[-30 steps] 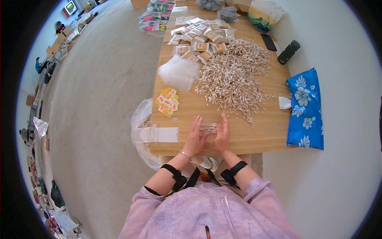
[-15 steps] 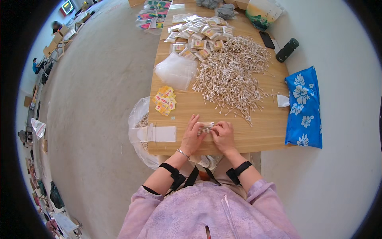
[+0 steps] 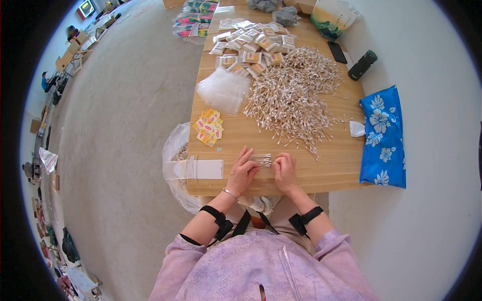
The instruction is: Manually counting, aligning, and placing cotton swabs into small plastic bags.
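Two bare hands are working at the near edge of a wooden table [image 3: 326, 168], and I am viewing them from afar through the head camera. Starting at the left, a clear bag [image 3: 173, 178] is hanging beside the table's edge, and a white card [image 3: 210, 169] is lying next to it on the wood. Yellow labels [image 3: 209, 127] are sitting in a loose heap beyond the card, and clear sleeves [image 3: 222, 91] are fanning out beyond those. The left hand [image 3: 241, 172] is closing its thumb and fingers around the left ends of a small bundle [image 3: 262, 160] of cotton swabs. Filled packets [image 3: 252, 45] are heaping up farther back. The bundle is lying flat between the hands, its long axis running roughly left to right, its free ends pointing toward the right hand [image 3: 285, 173]. That hand is resting just beside those ends, apart from them, so the left is the nearer. Its fingers are bending inward; I cannot tell whether they are pinching anything. Beyond it, a broad pile [image 3: 296, 93] of swabs is covering the table's middle. Farther right, a phone [image 3: 337, 52], a dark bottle [image 3: 362, 65] and a blue tissue pack [image 3: 382, 138] are lining the wall side.
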A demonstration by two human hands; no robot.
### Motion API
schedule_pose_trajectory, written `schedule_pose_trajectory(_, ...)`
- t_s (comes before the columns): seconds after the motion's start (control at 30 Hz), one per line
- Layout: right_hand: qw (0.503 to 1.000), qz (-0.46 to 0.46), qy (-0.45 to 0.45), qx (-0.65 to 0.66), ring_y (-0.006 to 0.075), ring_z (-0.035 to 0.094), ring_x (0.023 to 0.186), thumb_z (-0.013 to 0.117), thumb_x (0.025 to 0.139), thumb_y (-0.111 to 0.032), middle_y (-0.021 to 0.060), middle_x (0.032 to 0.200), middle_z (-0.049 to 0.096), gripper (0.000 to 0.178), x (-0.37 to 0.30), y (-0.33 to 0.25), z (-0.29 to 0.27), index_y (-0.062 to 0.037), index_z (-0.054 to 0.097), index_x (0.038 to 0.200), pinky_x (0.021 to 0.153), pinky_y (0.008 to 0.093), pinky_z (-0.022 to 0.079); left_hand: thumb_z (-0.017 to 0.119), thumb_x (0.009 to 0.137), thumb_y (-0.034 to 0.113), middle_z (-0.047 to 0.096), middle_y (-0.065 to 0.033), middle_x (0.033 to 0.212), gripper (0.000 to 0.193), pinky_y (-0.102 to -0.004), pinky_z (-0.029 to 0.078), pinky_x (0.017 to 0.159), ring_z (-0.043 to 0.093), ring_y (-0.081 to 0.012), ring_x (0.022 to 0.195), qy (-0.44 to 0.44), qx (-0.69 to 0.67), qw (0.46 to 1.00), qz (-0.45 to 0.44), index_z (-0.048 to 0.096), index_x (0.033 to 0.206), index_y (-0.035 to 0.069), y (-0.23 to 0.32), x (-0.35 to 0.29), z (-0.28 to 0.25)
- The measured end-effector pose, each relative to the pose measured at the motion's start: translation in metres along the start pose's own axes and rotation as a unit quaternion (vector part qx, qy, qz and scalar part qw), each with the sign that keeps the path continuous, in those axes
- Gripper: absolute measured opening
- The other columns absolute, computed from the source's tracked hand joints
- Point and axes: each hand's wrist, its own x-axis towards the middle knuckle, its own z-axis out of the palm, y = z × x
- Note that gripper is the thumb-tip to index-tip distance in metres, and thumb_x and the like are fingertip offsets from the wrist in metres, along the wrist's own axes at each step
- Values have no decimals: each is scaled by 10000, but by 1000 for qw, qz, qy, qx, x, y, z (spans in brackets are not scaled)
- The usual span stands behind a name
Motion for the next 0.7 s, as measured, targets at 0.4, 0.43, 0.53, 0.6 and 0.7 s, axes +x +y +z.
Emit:
schedule_pose_trajectory(0.4, 919, 75, -385, -26, 320, 479, 1108, 620, 801, -257, 105, 1080, 586, 282, 16, -37, -43, -24, 641, 958, 941, 419, 387, 572, 837, -31, 521, -166, 1294, 429, -369, 352, 1060, 425, -313, 1290, 56, -107, 982, -143, 481, 1254, 12, 9, 4, 1)
schedule_pose_trajectory(0.43, 949, -17, -289, -122, 326, 414, 1201, 626, 800, -330, 128, 1209, 519, 446, 14, -35, -33, -13, 571, 1109, 1004, 426, 342, 530, 866, -35, 522, -151, 1303, 412, -344, 349, 1058, 440, -268, 1277, 106, -206, 955, -184, 470, 1272, 0, 9, 4, 4)
schedule_pose_trajectory(0.53, 936, -122, -215, -251, 331, 261, 1350, 612, 801, -465, 164, 1415, 344, 755, 6, -24, -1, 8, 381, 1342, 1107, 442, 225, 460, 918, -21, 516, -125, 1320, 379, -315, 337, 1062, 450, -204, 1261, 170, -317, 905, -228, 456, 1296, -17, 1, 4, 8)
schedule_pose_trajectory(0.6, 916, -136, -246, -287, 331, 173, 1404, 592, 802, -527, 177, 1493, 237, 892, -1, -18, 11, 19, 260, 1424, 1146, 451, 153, 431, 941, -2, 509, -114, 1328, 364, -311, 328, 1069, 446, -184, 1257, 185, -332, 895, -233, 453, 1303, -23, -3, 3, 9)
schedule_pose_trajectory(0.7, 917, -80, -280, -272, 336, 101, 1428, 552, 822, -555, 198, 1523, 164, 921, -1, -25, 16, 30, 208, 1444, 1154, 466, 74, 406, 971, 61, 510, -117, 1327, 353, -302, 315, 1074, 445, -192, 1256, 179, -323, 897, -244, 465, 1312, -11, 0, 2, 6)
